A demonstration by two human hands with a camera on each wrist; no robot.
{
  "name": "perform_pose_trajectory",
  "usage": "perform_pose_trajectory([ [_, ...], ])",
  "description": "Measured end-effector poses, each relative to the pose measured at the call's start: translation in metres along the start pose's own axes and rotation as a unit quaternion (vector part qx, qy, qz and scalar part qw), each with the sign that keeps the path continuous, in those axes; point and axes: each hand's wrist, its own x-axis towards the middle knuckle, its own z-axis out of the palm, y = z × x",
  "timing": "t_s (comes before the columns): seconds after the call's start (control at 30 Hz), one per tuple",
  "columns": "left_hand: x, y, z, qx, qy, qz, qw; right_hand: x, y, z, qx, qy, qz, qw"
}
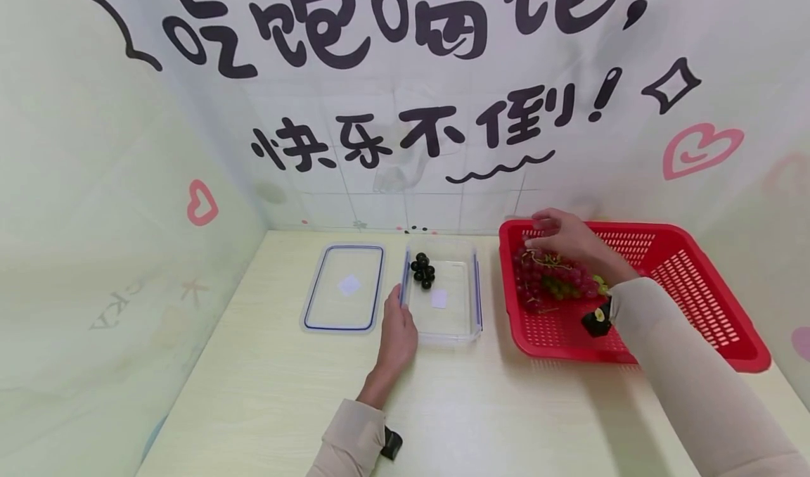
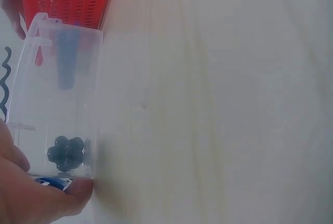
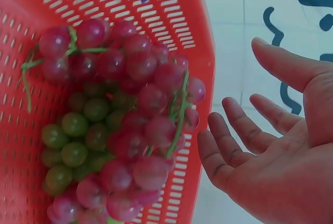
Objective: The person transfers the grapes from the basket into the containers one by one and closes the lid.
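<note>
My left hand [image 1: 399, 333] holds the left side wall of a clear plastic food container [image 1: 452, 329], its thumb and a finger [image 2: 13, 153] against the end by a blue clasp. Inside the container lies a small bunch of black grapes [image 1: 422, 271], also seen dark in the left wrist view. Over the back left of a red basket [image 1: 525, 343], my right hand [image 1: 569, 241] hovers with loosely spread fingers and an unoccupied palm. Below and beside it in the basket are red grapes [image 3: 148, 99] with green stems and green grapes [image 3: 75, 140].
A clear lid [image 1: 335, 308] with a blue seal lies flat left of the container. The basket stands at the right of the pale table [image 1: 462, 406]. Behind everything hangs a printed white backdrop [image 1: 380, 210].
</note>
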Motion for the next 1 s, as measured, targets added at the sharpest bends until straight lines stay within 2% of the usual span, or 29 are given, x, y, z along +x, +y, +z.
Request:
perform_pose_trajectory([
  [0.4, 0.000, 0.002, -0.001, 0.000, 0.000, 0.001, 1.0000, -0.006, 0.015, -0.007, -0.012, 0.001, 0.013, 0.9998],
  [0.73, -0.001, 0.001, -0.001, 0.002, -0.002, -0.002, 1.0000, -0.008, 0.030, -0.010, -0.004, -0.043, 0.030, 0.9986],
  [1.0, 0.000, 0.000, 0.000, 0.002, -0.005, -0.003, 1.0000, -0.008, 0.036, -0.010, -0.013, -0.061, 0.048, 0.9969],
])
